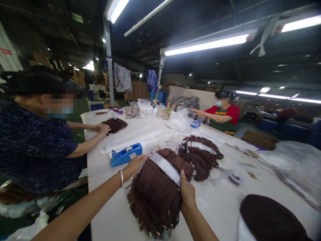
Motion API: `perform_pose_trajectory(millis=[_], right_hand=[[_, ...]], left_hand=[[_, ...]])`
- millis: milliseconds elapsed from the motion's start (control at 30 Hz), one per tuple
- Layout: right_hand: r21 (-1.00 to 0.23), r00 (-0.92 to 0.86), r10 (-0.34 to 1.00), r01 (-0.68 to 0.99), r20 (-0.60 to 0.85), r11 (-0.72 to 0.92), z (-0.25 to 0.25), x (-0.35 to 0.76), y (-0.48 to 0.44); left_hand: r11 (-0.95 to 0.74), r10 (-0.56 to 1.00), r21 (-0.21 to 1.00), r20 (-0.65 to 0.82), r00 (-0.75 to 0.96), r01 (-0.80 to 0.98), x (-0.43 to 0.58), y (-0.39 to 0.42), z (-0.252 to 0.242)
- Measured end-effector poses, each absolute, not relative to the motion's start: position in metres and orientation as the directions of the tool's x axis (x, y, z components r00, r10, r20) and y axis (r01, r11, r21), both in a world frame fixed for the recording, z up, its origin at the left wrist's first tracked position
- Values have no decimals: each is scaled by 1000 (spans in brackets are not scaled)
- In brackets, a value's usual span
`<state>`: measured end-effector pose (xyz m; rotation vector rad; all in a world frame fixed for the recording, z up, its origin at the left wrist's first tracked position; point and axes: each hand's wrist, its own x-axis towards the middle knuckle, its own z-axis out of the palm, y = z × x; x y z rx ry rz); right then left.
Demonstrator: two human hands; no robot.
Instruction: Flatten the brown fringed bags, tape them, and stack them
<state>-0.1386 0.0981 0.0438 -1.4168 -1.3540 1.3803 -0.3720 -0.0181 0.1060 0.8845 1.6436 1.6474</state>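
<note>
A dark brown fringed bag (160,182) with a white band (164,166) around it is held up over the near part of the table. My left hand (135,166), with a silver bangle at the wrist, grips its upper left edge. On its right side my right hand (187,192) is closed, thumb on top near the band's end; its other fingers are mostly hidden behind. Just beyond lies a second banded brown fringed bag (202,149), beside a smooth brown rounded piece (198,167). A blue tape dispenser (126,154) stands close to my left hand.
Across the white table (110,207), one co-worker (35,144) at left handles a brown fringed piece (115,125). Another co-worker (223,115) reaches in from the far right. Clear plastic bags (178,122), a tape roll (235,178) and a dark brown round piece (271,217) lie about.
</note>
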Motion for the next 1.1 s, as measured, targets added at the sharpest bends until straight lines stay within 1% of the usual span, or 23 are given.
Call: perform_pose_trajectory(millis=[100, 200, 333, 433, 500, 600, 700, 800, 900, 967, 1000, 1067, 1100], right_hand=[[-962, -162, 966, 220, -200, -163, 43, -137, 97], [-945, -156, 952, 243, -263, -221, 51, -136, 94], [-902, -66, 925, 257, -373, -346, 62, -138, 92], [-893, -28, 918, 245, -396, -378, 64, -140, 92], [-891, -36, 912, 233, -408, -390, 63, -140, 92], [-887, -57, 904, 229, -424, -402, 60, -139, 93], [-883, -50, 904, 242, -425, -401, 55, -138, 95], [-883, -48, 904, 242, -425, -402, 50, -137, 98], [-885, -60, 902, 232, -427, -404, 46, -136, 100], [-884, -60, 900, 226, -432, -409, 44, -135, 100], [-882, -59, 898, 226, -436, -413, 44, -135, 101], [-878, -52, 895, 228, -443, -421, 43, -135, 101], [-876, -50, 894, 229, -445, -424, 43, -134, 102]], left_hand=[[34, 847, 999, -42, -530, -26, -363, -39, 101], [37, 888, 993, -82, -453, -109, -354, -55, 99], [-70, 913, 981, -9, -408, -180, -345, -69, 99], [-155, 892, 964, 43, -449, -217, -337, -76, 91], [-201, 851, 960, 72, -520, -196, -329, -80, 81], [-182, 722, 981, 89, -686, -64, -312, -84, 65], [-41, 561, 995, 96, -822, 88, -298, -87, 57], [97, 504, 977, 118, -856, 192, -291, -89, 58], [170, 492, 943, 170, -854, 285, -286, -92, 63], [202, 457, 891, 281, -844, 406, -278, -91, 64], [220, 456, 843, 355, -816, 490, -273, -89, 63], [255, 509, 701, 488, -709, 666, -260, -84, 57], [265, 554, 622, 527, -645, 736, -253, -81, 54]])
